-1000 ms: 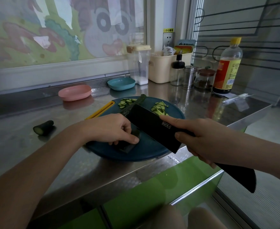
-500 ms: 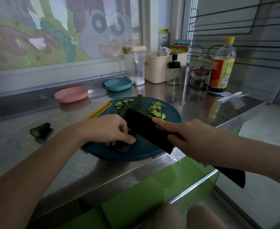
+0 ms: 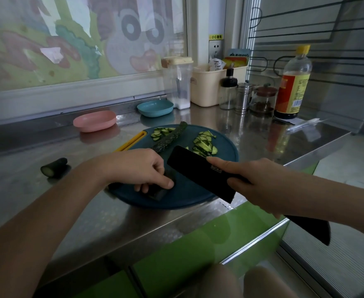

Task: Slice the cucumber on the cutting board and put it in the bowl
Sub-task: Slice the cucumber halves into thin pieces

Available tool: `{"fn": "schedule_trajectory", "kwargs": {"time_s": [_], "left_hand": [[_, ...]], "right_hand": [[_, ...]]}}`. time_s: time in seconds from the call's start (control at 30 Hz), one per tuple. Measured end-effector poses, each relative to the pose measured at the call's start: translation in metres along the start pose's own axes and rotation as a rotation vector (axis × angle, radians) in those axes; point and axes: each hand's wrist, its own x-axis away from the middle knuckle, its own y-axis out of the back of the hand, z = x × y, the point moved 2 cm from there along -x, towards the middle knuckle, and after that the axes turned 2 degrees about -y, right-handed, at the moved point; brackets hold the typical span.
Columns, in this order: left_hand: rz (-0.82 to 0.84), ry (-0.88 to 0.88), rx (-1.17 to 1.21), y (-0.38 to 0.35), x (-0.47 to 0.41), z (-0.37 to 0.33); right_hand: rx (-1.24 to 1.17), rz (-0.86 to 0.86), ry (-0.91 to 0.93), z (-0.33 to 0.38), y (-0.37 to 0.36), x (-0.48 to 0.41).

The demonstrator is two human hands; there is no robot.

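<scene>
The left hand (image 3: 138,168) curls over a dark green cucumber piece (image 3: 158,193), pinning it to the round dark blue cutting board (image 3: 187,197) on the steel table (image 3: 86,214). The right hand (image 3: 260,186) grips a black cleaver (image 3: 196,173), forefinger along its blade beside a small brand mark too blurred to read. On the wall behind, a yellow sign (image 3: 216,37) reads "小心触电".

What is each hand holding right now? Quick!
Left hand: closed on a cucumber piece, holding it down on the cutting board.
Right hand: closed round the black knife.
</scene>
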Motion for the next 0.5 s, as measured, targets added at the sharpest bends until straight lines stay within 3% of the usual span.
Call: {"fn": "schedule_trajectory", "kwargs": {"time_s": [0.13, 0.27, 0.4, 0.5], "left_hand": [[0.084, 0.057, 0.037, 0.006, 0.004, 0.000], [0.110, 0.135, 0.028, 0.008, 0.011, 0.001], [-0.046, 0.176, 0.034, -0.001, 0.024, 0.005], [-0.281, 0.183, 0.174, -0.017, 0.034, 0.013]], "right_hand": [[-0.219, 0.028, 0.015, -0.010, 0.004, -0.005], [-0.226, 0.023, 0.059, -0.007, 0.006, -0.008], [-0.129, 0.015, 0.137, 0.003, 0.001, -0.012], [-0.028, -0.012, 0.200, 0.010, -0.001, -0.016]]}}
